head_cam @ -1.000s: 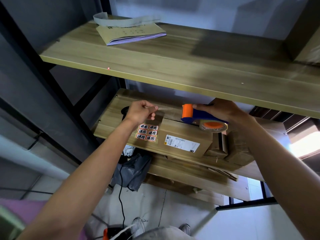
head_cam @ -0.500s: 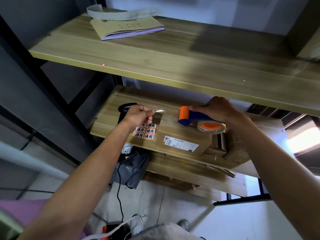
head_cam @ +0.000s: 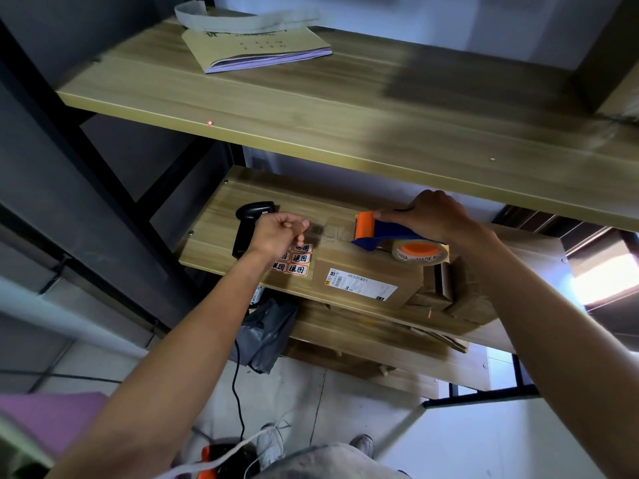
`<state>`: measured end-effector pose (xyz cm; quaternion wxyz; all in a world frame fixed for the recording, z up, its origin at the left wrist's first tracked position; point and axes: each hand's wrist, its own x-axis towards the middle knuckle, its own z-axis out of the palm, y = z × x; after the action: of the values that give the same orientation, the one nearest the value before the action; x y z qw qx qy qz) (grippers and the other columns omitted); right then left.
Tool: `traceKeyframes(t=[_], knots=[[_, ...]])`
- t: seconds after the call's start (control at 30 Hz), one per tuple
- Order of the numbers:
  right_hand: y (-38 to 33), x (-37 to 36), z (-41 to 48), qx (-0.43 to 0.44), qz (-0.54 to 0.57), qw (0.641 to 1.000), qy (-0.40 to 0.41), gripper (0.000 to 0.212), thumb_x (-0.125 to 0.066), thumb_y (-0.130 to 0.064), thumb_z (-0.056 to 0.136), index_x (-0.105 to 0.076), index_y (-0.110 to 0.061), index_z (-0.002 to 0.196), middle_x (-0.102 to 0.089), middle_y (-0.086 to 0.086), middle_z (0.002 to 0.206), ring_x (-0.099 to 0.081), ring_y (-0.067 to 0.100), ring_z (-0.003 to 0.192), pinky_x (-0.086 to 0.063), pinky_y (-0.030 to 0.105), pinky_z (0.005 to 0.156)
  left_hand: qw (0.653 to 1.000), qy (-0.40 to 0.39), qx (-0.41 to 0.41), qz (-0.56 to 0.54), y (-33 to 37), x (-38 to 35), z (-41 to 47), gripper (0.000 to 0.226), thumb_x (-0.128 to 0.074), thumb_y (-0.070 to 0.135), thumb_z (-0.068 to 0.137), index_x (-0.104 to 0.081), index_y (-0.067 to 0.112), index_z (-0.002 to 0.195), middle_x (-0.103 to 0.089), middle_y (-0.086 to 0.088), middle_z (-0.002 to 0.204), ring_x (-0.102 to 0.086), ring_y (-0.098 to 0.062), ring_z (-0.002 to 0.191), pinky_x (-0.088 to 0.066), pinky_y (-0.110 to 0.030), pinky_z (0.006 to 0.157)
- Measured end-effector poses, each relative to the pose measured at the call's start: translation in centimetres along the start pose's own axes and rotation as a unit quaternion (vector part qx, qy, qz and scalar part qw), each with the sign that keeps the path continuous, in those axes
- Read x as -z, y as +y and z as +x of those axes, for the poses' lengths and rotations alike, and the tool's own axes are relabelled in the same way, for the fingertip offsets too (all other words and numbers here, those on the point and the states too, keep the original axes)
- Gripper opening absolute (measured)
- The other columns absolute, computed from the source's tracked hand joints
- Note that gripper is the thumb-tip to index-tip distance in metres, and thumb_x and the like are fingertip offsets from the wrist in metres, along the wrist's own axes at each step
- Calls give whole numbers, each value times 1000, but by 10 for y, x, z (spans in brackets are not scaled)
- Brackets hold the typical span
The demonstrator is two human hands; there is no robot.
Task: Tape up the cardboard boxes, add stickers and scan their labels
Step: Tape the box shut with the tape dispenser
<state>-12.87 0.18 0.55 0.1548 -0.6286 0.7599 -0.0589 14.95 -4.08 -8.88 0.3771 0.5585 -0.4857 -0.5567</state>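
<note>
A brown cardboard box with a white label sits just below both hands, likely light and stiff. The right hand curls its fingers round a blue-and-orange tape dispenser resting on the box. The left hand pinches the free end of the clear tape, which is probably flimsy and sticky, and best held taut by its edge.

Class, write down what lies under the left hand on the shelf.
A sheet of red stickers lies under the left hand, which pinches clear tape. The hand covers the sheet's upper-left part. A black scanner shows beside the wrist.
</note>
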Motion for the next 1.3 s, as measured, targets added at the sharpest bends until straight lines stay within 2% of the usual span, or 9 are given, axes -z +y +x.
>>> traceKeyframes(t=[0.2, 0.37, 0.57, 0.67, 0.8, 0.93, 1.1, 1.23, 1.3], knots=[[-1, -1, -1, 8, -12, 1000, 8, 79, -53, -93, 67, -60, -15, 80, -62, 3, 73, -61, 18, 70, -40, 31, 65, 1000, 10, -14, 6, -10, -4, 2, 7, -68, 1, 93, -69, 3, 99, -62, 8, 52, -57, -7, 48, -57, -23, 63], [-6, -1, -2, 21, -36, 999, 13, 73, -56, -86, 75, -59, -12, 77, -60, 4, 70, -58, 17, 66, -37, 30, 62, 999, 37, -14, 33, -21, -6, 4, 15, -72, 6, 92, -58, 12, 90, -65, -7, 65, -60, -13, 50, -56, -34, 66], [-8, -1, -3, 31, -41, 999, 10, 73, -55, -85, 76, -59, -12, 77, -60, 4, 68, -57, 16, 64, -35, 29, 59, 994, 77, -18, 73, -31, -16, 6, 25, -75, 16, 90, -52, 19, 83, -67, -12, 83, -65, -20, 66, -53, -30, 64], [-8, -1, -2, 31, -43, 999, 10, 75, -54, -86, 75, -60, -11, 78, -60, 4, 69, -58, 17, 65, -38, 30, 62, 989, 99, -31, 108, -33, -23, 3, 17, -75, 19, 91, -58, 16, 88, -66, -1, 84, -63, -15, 76, -51, -24, 73], [-8, -2, -1, 32, -50, 998, 13, 77, -53, -88, 74, -60, -11, 78, -60, 4, 69, -59, 19, 66, -39, 30, 64, 992, 78, -16, 95, -37, -29, 3, 10, -73, 20, 93, -66, 23, 99, -70, 1, 98, -68, -19, 98, -55, -32, 94], [-6, -4, 0, 31, -58, 998, 16, 79, -50, -90, 72, -61, -12, 78, -61, 4, 69, -60, 19, 67, -43, 32, 67, 996, 65, -12, 62, -32, -34, 0, 12, -69, 12, 95, -70, 20, 103, -71, -2, 101, -68, -22, 106, -53, -29, 98], [-6, -4, 0, 33, -55, 998, 17, 76, -52, -88, 74, -59, -13, 78, -60, 3, 69, -59, 18, 67, -41, 31, 67, 997, 71, -4, 35, -39, -26, -1, 17, -69, 8, 93, -66, 25, 91, -74, -5, 100, -70, -30, 99, -56, -45, 95], [-5, -4, 0, 35, -42, 998, 15, 78, -52, -89, 73, -61, -11, 78, -61, 4, 69, -60, 19, 68, -41, 31, 66, 998, 59, 1, -31, -37, -26, -7, 11, -61, -2, 97, -71, 0, 102, -69, -9, 86, -62, -17, 68, -57, -23, 66], [-6, -4, -1, 38, -43, 998, 17, 78, -53, -88, 73, -60, -11, 77, -60, 4, 69, -59, 19, 68, -40, 31, 68, 997, 59, 9, -44, -36, -27, -8, 12, -61, 2, 98, -72, -1, 102, -66, -8, 76, -59, -7, 56, -54, -19, 58]])
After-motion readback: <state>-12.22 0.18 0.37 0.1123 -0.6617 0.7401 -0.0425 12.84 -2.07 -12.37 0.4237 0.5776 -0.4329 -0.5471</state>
